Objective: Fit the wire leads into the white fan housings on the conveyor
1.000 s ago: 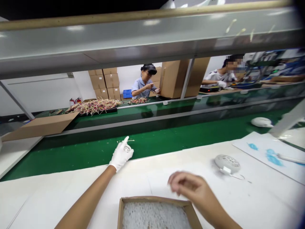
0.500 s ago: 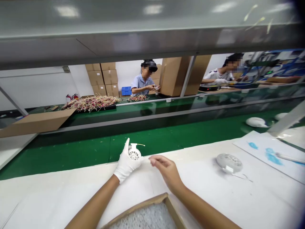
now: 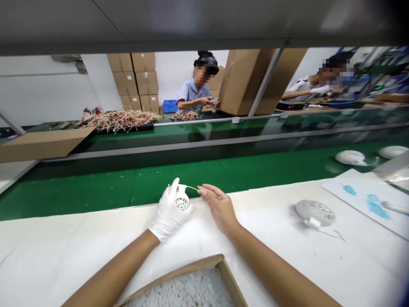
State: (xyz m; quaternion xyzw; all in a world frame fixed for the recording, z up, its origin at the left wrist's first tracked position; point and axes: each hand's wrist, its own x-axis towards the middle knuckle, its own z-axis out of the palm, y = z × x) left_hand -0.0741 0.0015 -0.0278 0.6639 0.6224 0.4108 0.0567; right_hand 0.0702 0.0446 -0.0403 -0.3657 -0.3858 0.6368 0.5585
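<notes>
My left hand (image 3: 168, 212), in a white glove, is closed round a small round white fan part (image 3: 182, 200) with a grille face, held near the far edge of the white table (image 3: 76, 238). A thin yellowish wire (image 3: 192, 188) sticks out of the part to the right. My bare right hand (image 3: 218, 205) is beside it with its fingers pinching the end of that wire. Both hands sit just short of the green conveyor belt (image 3: 96, 189).
A cardboard box (image 3: 191, 290) with white foam netting sits at the near edge. A grey round fan housing (image 3: 315, 213) lies on the table to the right, beside a white sheet with blue marks (image 3: 364, 200). White shells (image 3: 349, 157) ride the belt. Two people work at the far bench.
My left hand drew back from the belt with the fan part in it. My right hand came forward from above the box and took hold of the wire.
</notes>
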